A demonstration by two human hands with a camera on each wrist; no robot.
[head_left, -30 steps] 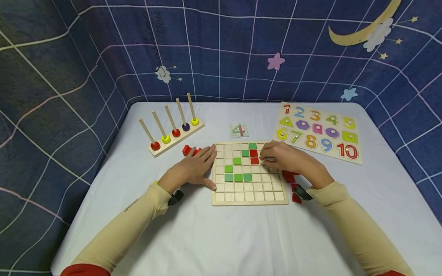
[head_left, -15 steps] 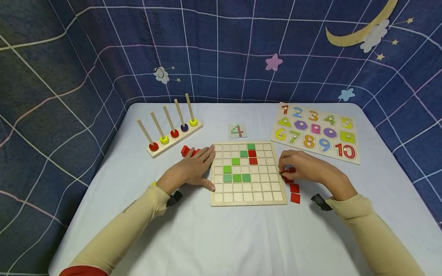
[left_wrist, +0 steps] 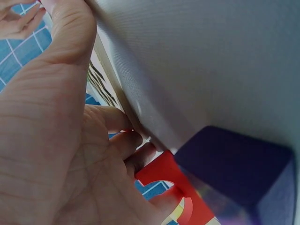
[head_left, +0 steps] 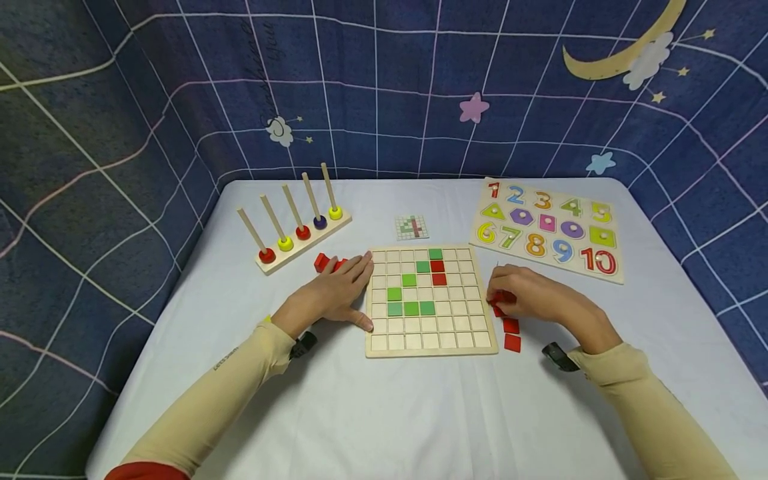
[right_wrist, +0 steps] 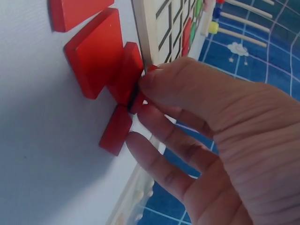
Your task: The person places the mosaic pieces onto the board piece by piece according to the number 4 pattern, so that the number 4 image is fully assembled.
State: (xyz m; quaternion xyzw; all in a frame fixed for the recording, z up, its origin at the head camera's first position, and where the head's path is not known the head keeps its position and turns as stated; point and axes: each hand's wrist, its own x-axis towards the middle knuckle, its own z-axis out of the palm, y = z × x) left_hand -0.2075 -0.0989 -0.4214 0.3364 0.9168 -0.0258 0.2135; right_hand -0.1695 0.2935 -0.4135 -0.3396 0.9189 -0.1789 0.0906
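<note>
A wooden grid board lies mid-table, holding several green tiles and two red tiles. My left hand rests against its left edge, fingers spread and thumb near the lower left corner. Beside those fingers sit red blocks; the left wrist view shows one red block with a round cutout. At the board's right edge, my right hand bends over loose red tiles. Thumb and fingers pinch a red tile, partly hidden by the fingertips.
A small pattern card lies behind the board. Back left stands a peg rack with coloured rings. A number puzzle board lies at back right. A dark purple block-like shape appears close in the left wrist view.
My right hand has moved from over the board's right columns to the loose red tiles beside it. The left hand has stayed at the board's left edge.
</note>
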